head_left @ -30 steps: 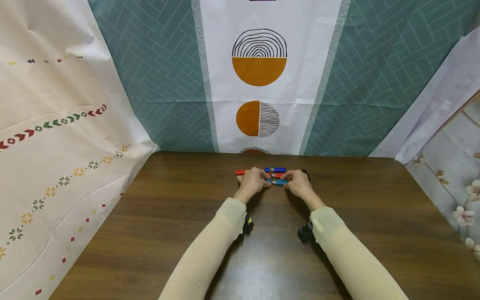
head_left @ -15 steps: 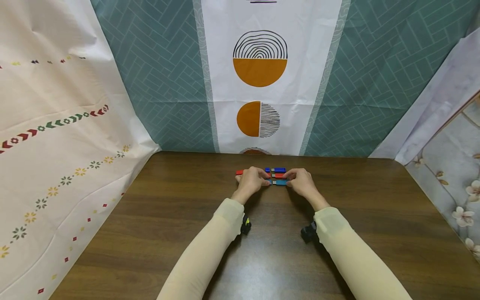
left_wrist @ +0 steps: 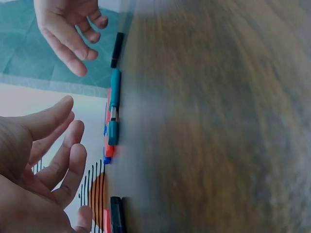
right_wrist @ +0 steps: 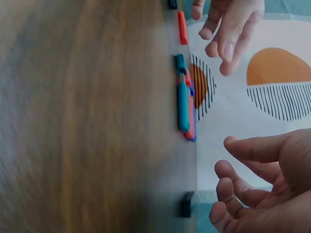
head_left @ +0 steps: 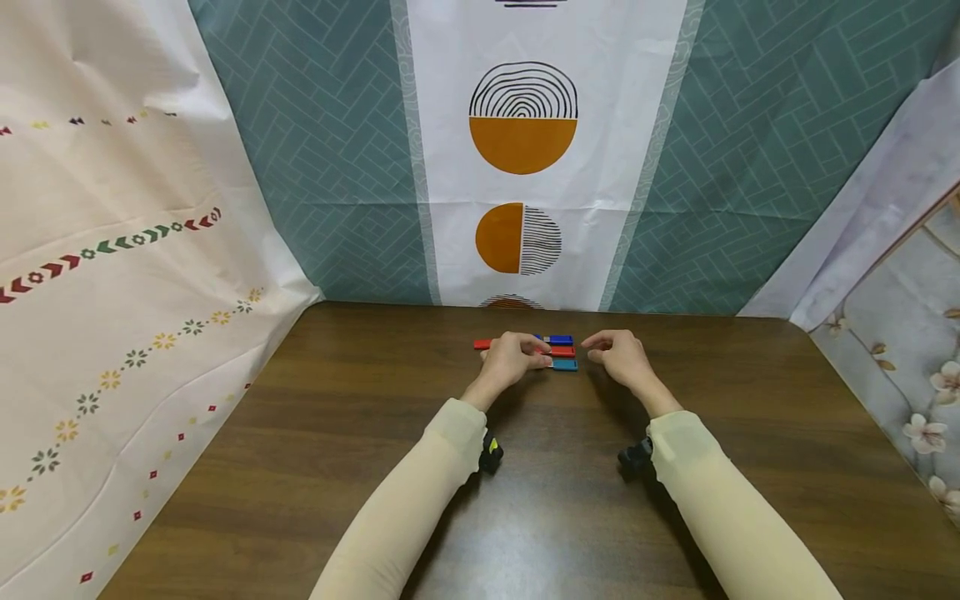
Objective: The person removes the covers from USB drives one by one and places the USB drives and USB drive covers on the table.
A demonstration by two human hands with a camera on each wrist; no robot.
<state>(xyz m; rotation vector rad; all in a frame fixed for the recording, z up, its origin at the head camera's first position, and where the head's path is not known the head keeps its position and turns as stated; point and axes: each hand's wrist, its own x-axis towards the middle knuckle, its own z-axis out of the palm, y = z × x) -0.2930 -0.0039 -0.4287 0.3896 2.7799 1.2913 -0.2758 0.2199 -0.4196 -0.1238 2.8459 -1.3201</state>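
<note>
Lying close together on a brown wooden table (head_left: 525, 533), a teal USB stick (head_left: 566, 365), a red USB stick (head_left: 564, 352) and a dark blue USB stick (head_left: 561, 340) are placed between the left hand (head_left: 510, 360) and the right hand (head_left: 621, 358). The teal one is set nearest the person and the dark blue one farthest, with the red one between. Seen from the head, their left ends are covered by the left hand, while their right ends are exposed, just short of the right hand. In the left wrist view, a teal cap (left_wrist: 113, 134) is shown in line with the teal stick, with a metal connector (left_wrist: 113, 114) bared between; whether cap and connector touch cannot be told. Both hands are held above the table, thumbs and fingers parted and loosely bent, with nothing pinched. A red piece (head_left: 482, 344) is partly hidden by the left hand, and beside it a black piece (left_wrist: 117, 215) is shown in the left wrist view. A second black piece (left_wrist: 116, 50) is seen near the right hand, beyond the teal stick.
</note>
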